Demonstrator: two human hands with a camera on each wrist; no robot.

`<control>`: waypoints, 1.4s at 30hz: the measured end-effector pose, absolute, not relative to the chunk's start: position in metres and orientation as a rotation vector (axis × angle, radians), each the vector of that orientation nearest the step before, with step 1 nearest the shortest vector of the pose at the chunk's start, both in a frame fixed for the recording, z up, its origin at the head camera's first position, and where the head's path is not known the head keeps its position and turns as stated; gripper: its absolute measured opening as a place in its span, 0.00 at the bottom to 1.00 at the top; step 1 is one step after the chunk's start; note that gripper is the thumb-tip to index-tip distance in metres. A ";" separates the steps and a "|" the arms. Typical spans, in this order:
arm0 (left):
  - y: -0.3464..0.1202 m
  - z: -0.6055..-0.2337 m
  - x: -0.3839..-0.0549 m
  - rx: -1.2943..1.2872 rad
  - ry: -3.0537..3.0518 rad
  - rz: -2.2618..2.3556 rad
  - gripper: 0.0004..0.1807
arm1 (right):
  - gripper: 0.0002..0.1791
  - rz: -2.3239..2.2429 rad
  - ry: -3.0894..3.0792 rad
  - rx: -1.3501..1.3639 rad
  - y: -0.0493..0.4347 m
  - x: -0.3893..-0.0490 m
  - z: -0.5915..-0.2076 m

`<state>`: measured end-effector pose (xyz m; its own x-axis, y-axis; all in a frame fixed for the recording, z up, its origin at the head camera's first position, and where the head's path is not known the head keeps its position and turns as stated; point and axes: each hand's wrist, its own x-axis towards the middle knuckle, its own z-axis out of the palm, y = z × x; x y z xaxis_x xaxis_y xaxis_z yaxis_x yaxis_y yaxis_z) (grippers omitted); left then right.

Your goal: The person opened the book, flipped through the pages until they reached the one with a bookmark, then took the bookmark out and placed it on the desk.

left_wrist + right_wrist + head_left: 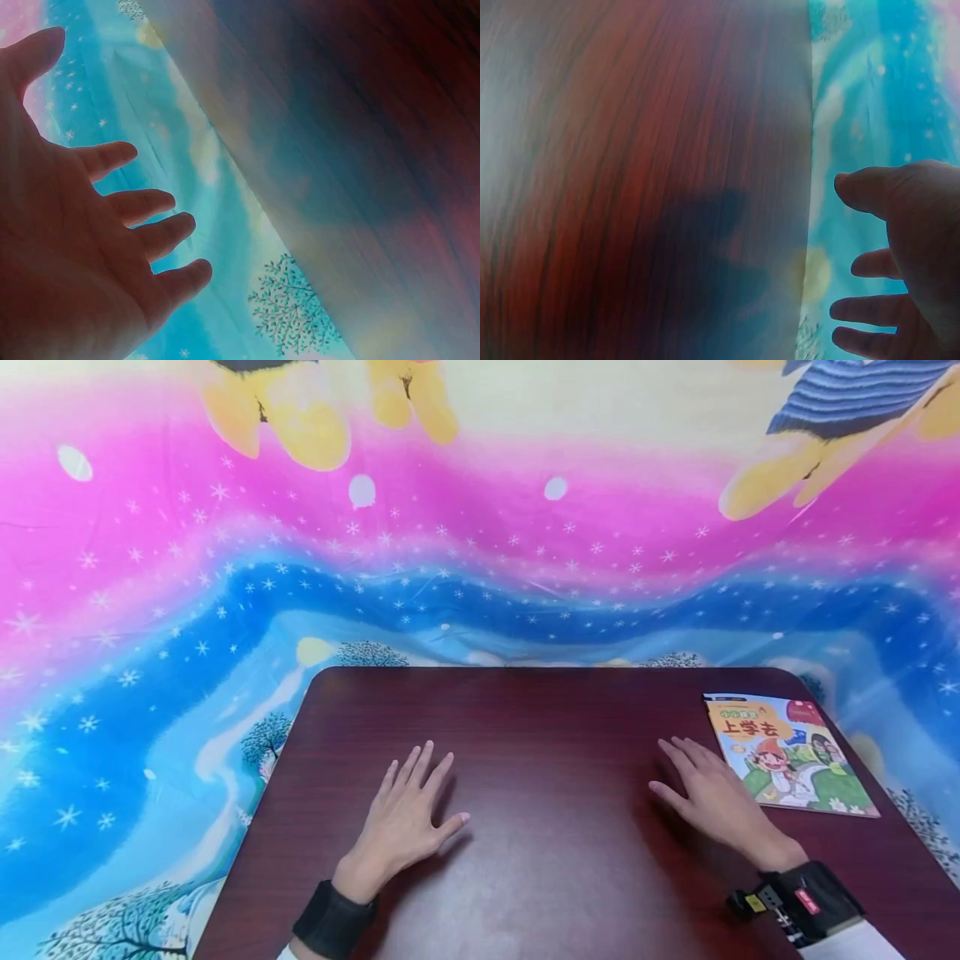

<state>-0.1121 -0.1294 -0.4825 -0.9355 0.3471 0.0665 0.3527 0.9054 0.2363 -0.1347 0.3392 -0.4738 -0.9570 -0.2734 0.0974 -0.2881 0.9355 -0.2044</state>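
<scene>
A thin picture book (806, 777) with a colourful cartoon cover and Chinese title lies at the right side of the dark wooden table (540, 710). My right hand (708, 797) is nearest to it, its wrist side covering a little of the book's lower left edge in the head view. Nothing is in that hand, and its fingers are spread. Over the left part of the table my left hand (405, 818) is likewise bare, with fingers and thumb spread. Shadows fall beneath both hands. Each wrist view shows the palm side, with the left hand (82, 232) and right hand (922, 247) holding nothing.
A printed cloth (480, 543) in pink, blue and cream hangs behind the table and shows along its sides. The table's far edge (525, 667) has rounded corners. Black bands (333, 920) are on the wrists, the right one carrying a small device (757, 902).
</scene>
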 end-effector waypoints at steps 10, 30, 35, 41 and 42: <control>-0.116 -0.483 -0.115 -0.621 -3.031 -0.420 0.51 | 0.44 0.343 -2.966 0.371 0.391 -0.145 -0.482; -0.033 -0.477 -0.152 -0.947 -3.022 -0.323 0.49 | 0.45 0.361 -3.118 0.216 0.482 -0.187 -0.492; -0.011 -0.478 -0.157 -1.032 -2.998 -0.298 0.48 | 0.48 0.359 -3.166 0.177 0.495 -0.195 -0.496; 0.017 -0.480 -0.169 -1.087 -2.972 -0.232 0.48 | 0.51 0.354 -3.235 0.108 0.516 -0.200 -0.496; 0.022 -0.479 -0.172 -1.093 -2.972 -0.228 0.48 | 0.52 0.353 -3.247 0.105 0.520 -0.202 -0.496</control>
<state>-0.1718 0.0218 -0.4794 -0.7624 0.6468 0.0185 0.6421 0.7526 0.1460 -0.2018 0.5199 -0.4962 -0.9900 -0.0769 -0.1179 -0.0498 0.9747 -0.2179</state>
